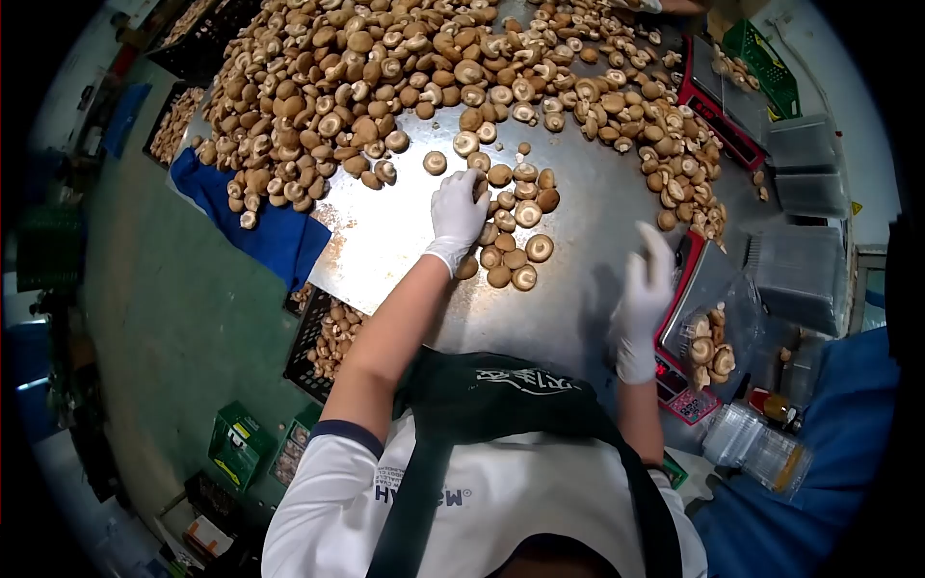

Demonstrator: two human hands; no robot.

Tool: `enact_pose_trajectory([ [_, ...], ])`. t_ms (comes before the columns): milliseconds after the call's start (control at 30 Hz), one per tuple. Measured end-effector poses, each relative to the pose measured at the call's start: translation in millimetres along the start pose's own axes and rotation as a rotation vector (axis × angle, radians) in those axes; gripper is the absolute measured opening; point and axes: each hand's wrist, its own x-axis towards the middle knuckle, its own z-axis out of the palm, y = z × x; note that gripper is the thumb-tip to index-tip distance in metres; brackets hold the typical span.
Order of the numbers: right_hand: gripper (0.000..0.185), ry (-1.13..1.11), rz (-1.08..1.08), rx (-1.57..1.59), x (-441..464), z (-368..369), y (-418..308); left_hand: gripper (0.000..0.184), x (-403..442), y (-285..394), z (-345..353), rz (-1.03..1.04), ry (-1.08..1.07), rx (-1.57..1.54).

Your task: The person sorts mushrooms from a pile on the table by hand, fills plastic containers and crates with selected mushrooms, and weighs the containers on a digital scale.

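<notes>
My left hand (459,214), in a white glove, reaches onto the metal table (385,226) at the edge of a small group of brown mushrooms (527,214). Its fingers are bent down round a mushroom (479,162) at their tips. My right hand (647,294), also gloved, is raised beside the red scale (682,289), its fingers stretched out and slightly blurred, with nothing in them. On that scale lies a clear plastic pack of mushrooms (710,349).
A large mushroom heap (337,87) covers the table's far side. Another red scale (718,125) stands at the upper right, near stacked clear trays (795,275). A blue cloth (251,217) hangs over the left edge, above a black crate (306,352). Another person's hand (641,5) shows at the top.
</notes>
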Motion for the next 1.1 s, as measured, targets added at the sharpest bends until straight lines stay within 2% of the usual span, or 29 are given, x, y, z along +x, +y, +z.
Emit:
enact_pose_trajectory([
  [33, 0.033, -0.091, 0.047, 0.102, 10, 24, -10, 0.035, 5, -3, 3, -0.025, -0.013, -0.004],
  [67, 0.032, -0.188, -0.008, 0.150, 20, 52, -2, 0.027, 8, -6, 5, -0.024, -0.028, -0.020],
  [133, 0.029, -0.366, 0.166, 0.310, 47, 103, -22, 0.026, 4, -8, 0, -0.276, -0.021, -0.647],
  [167, 0.029, -0.391, 0.054, 0.301, 59, 138, -14, 0.025, -1, -10, -3, -0.399, -0.012, -0.960],
  [200, 0.027, -0.447, -0.045, 0.182, 71, 166, -13, 0.030, -7, -16, -9, -0.443, 0.033, -1.120],
  [233, 0.028, -0.399, -0.218, 0.119, 80, 196, -10, 0.040, -15, -28, -15, -0.572, -0.005, -1.290],
  [300, 0.032, -0.499, -0.282, -0.115, 89, 249, 1, 0.045, -28, -23, -45, -0.726, -0.038, -1.638],
  [367, 0.033, -0.627, -0.193, -0.284, 89, 277, 12, 0.045, -37, -34, -52, -0.740, -0.040, -1.683],
  [467, 0.033, -0.577, -0.151, -0.174, 84, 277, 11, 0.045, -45, -39, -57, -0.765, -0.045, -1.735],
  [500, 0.033, -0.550, -0.122, -0.129, 82, 268, 9, 0.046, -49, -41, -59, -0.810, -0.063, -1.837],
  [533, 0.032, -0.472, -0.140, -0.059, 77, 256, 2, 0.048, -50, -44, -60, -0.846, -0.088, -1.942],
  [567, 0.030, -0.505, -0.159, -0.023, 72, 242, -7, 0.050, -49, -45, -59, -0.880, -0.111, -2.048],
  [600, 0.029, -0.520, -0.303, 0.047, 63, 228, -17, 0.059, -47, -41, -61, -0.943, -0.150, -1.980],
  [633, 0.030, -0.631, -0.363, 0.214, 49, 220, -23, 0.060, -46, -41, -60, -0.931, -0.221, -1.995],
  [667, 0.036, -0.718, -0.428, 0.238, 39, 212, -33, 0.064, -43, -36, -59, -0.948, -0.225, -1.939],
  [700, 0.042, -0.715, -0.490, 0.205, 35, 201, -48, 0.069, -41, -28, -59, -0.966, -0.223, -1.882],
  [733, 0.044, -0.777, -0.356, 0.301, 39, 204, -50, 0.062, -41, -21, -61, -0.930, -0.216, -1.855],
  [767, 0.045, -0.836, -0.219, 0.398, 46, 210, -50, 0.058, -43, -29, -57, -0.873, -0.276, -2.000],
  [800, 0.044, -0.841, -0.178, 0.368, 64, 219, -50, 0.053, -48, -44, -51, -0.811, -0.337, -2.141],
  [833, 0.043, -0.767, -0.238, 0.139, 81, 240, -42, 0.049, -51, -53, -47, -0.741, -0.397, -2.279],
  [867, 0.041, -0.595, -0.368, -0.042, 96, 257, -32, 0.040, -48, -39, -59, -0.868, -0.303, -2.232],
  [900, 0.043, -0.493, -0.403, -0.241, 109, 270, -26, 0.039, -49, -35, -63, -0.919, -0.254, -2.173],
  [933, 0.047, -0.550, -0.330, -0.345, 120, 287, -5, 0.039, -49, -31, -65, -0.966, -0.204, -2.115],
  [967, 0.046, -0.528, -0.418, -0.409, 125, 300, 23, 0.038, -49, -30, -66, -1.012, -0.156, -2.056],
  [1100, 0.037, -0.551, -0.385, -0.220, 123, 280, 25, 0.035, -56, -56, -51, -0.809, -0.210, -2.165],
])
